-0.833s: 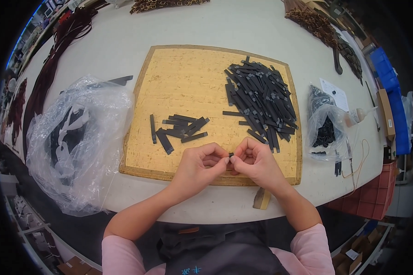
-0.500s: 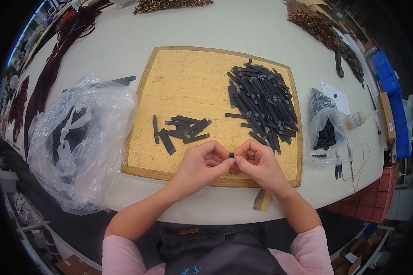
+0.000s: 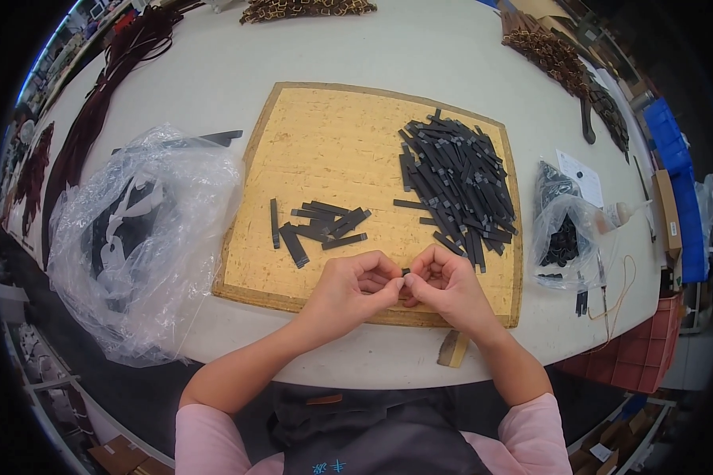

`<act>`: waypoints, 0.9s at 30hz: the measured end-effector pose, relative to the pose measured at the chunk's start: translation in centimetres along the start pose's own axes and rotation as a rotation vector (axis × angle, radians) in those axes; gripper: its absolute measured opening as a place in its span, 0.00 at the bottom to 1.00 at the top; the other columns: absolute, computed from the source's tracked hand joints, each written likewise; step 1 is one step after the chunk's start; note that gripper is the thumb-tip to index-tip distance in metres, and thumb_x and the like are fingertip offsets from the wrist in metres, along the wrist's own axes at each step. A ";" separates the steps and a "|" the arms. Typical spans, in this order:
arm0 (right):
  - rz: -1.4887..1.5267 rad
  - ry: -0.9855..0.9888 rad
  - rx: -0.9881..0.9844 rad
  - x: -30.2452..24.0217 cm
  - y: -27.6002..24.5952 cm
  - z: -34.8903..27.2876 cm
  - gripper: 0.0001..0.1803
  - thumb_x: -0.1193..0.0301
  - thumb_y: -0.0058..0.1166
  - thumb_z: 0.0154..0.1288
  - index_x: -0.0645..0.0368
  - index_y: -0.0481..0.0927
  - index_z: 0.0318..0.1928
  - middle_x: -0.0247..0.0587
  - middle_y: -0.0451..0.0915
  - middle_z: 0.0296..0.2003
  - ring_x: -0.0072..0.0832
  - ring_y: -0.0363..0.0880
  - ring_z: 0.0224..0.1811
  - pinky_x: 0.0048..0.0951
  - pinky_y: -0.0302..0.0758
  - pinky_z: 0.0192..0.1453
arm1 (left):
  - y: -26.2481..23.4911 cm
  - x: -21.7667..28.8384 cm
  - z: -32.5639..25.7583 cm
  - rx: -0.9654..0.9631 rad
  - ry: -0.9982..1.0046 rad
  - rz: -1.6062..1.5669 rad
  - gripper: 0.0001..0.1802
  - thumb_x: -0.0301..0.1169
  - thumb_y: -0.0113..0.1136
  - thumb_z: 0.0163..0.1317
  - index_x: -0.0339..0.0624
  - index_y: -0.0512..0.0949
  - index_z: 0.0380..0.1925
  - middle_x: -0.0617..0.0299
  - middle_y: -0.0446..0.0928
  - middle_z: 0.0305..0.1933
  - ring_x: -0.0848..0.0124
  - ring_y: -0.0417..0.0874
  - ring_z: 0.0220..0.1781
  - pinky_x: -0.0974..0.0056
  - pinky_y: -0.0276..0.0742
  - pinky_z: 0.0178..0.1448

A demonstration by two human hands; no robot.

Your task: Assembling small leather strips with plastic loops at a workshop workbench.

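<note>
My left hand (image 3: pixel 351 286) and my right hand (image 3: pixel 453 290) meet over the near edge of a yellowish board (image 3: pixel 317 150). Between their pinched fingertips is a small black strip (image 3: pixel 406 271); only a short bit of it shows, the rest being hidden by the fingers. Just beyond my left hand lies a small loose group of flat black strips (image 3: pixel 325 224), some with greyish ends. A much larger heap of similar black strips (image 3: pixel 455 178) covers the board's right side, beyond my right hand.
A clear plastic bag (image 3: pixel 174 229) with dark contents sits left of the board. On the right are a smaller bag of black pieces (image 3: pixel 564 237), a paper sheet (image 3: pixel 580 176) and a thin tool with a cord (image 3: pixel 602 269). Dark red straps (image 3: pixel 95 119) and brassy buckles (image 3: pixel 305 9) lie farther off.
The view has shifted slightly. Both hands stay together at the board's near edge, the fingertips still pinching the small black strip, with only a slight change in its angle.
</note>
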State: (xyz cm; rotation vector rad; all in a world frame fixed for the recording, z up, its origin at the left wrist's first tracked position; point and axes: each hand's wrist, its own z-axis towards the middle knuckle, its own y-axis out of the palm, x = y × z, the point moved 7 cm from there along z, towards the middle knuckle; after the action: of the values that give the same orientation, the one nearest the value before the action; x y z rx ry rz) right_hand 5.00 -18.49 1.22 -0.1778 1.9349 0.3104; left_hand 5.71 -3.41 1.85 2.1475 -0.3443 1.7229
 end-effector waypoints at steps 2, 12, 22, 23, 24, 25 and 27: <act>0.020 0.005 0.001 0.3 -0.2 0.1 0.06 0.76 0.58 0.70 0.64 0.74 0.39 0.36 0.80 0.36 0.17 0.82 0.37 0.19 0.81 0.41 | 0.1 0.1 0.1 0.001 0.009 0.012 0.05 0.23 0.60 0.67 0.29 0.78 0.36 0.60 0.83 0.34 0.76 0.87 0.40 0.72 0.83 0.44; 0.059 -0.018 -0.039 -0.1 -0.1 0.0 0.04 0.76 0.55 0.72 0.64 0.74 0.41 0.37 0.81 0.37 0.20 0.83 0.38 0.23 0.83 0.45 | -0.1 -0.8 0.3 -0.021 -0.049 -0.012 0.05 0.23 0.61 0.68 0.32 0.78 0.39 0.63 0.82 0.39 0.78 0.86 0.42 0.75 0.80 0.45; 0.155 -0.015 -0.010 -0.7 -0.4 0.0 0.06 0.71 0.57 0.73 0.60 0.75 0.41 0.33 0.80 0.35 0.17 0.81 0.33 0.23 0.83 0.39 | 0.5 1.3 -0.2 0.022 0.212 0.034 0.07 0.19 0.60 0.66 0.30 0.78 0.43 0.58 0.81 0.45 0.75 0.86 0.43 0.71 0.83 0.49; 0.149 -0.018 -0.007 -0.7 -0.9 0.0 0.06 0.71 0.57 0.73 0.60 0.75 0.41 0.33 0.80 0.35 0.17 0.81 0.33 0.23 0.83 0.39 | 0.8 1.6 -0.4 0.020 0.218 0.031 0.07 0.19 0.60 0.66 0.30 0.78 0.43 0.58 0.81 0.45 0.75 0.86 0.43 0.71 0.83 0.49; 0.298 0.060 -0.107 -0.1 -0.6 -0.1 0.09 0.69 0.58 0.72 0.62 0.76 0.42 0.37 0.81 0.35 0.18 0.81 0.31 0.23 0.83 0.34 | 1.0 3.0 -0.9 0.051 0.327 0.112 0.10 0.17 0.62 0.63 0.31 0.79 0.45 0.57 0.80 0.45 0.74 0.86 0.42 0.70 0.83 0.48; 0.447 0.140 -0.208 0.5 -0.1 -0.1 0.12 0.67 0.59 0.70 0.64 0.77 0.43 0.40 0.81 0.35 0.19 0.81 0.28 0.24 0.84 0.30 | 1.2 4.1 -1.3 0.085 0.435 0.193 0.14 0.16 0.65 0.61 0.32 0.79 0.47 0.56 0.79 0.45 0.73 0.87 0.40 0.70 0.83 0.46; 0.495 0.170 -0.273 1.1 0.0 -0.2 0.15 0.65 0.60 0.69 0.65 0.77 0.44 0.41 0.81 0.35 0.19 0.81 0.26 0.24 0.83 0.27 | 1.4 4.8 -1.8 0.061 0.514 0.298 0.17 0.16 0.67 0.58 0.34 0.80 0.49 0.56 0.79 0.44 0.72 0.87 0.39 0.70 0.83 0.44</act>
State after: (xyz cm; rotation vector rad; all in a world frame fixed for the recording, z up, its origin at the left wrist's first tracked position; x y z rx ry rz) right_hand 4.45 -18.56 0.26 0.1064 2.0820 0.9141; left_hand 4.62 -3.71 7.04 1.6630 -0.4853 2.3949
